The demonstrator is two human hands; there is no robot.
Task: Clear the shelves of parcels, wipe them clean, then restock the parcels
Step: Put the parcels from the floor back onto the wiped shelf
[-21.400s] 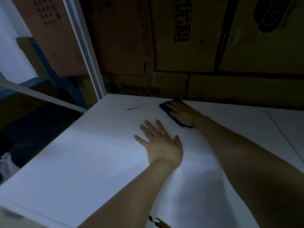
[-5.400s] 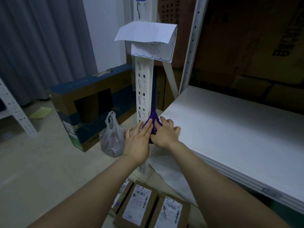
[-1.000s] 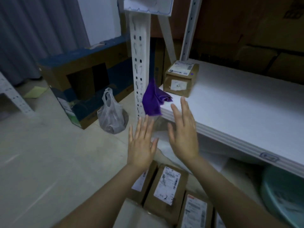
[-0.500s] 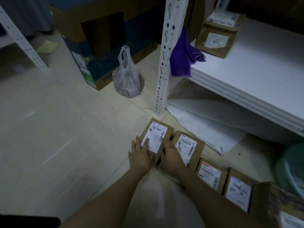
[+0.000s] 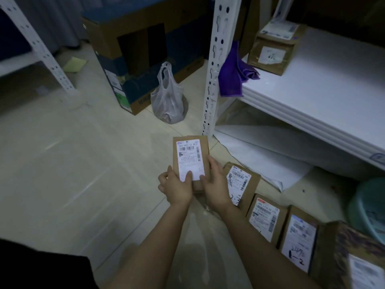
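Brown parcel had a white barcode label, the cloth was purple, shelf white, and the tub looked maybe teal.

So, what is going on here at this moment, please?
A person is restocking the white shelf. The left hand and the right hand grip a labelled parcel by its near end, apparently lifted off the floor. A second parcel stands at the shelf's far corner, and a purple cloth hangs over the shelf edge beside the upright post. A row of parcels lies on the floor, not yet put back.
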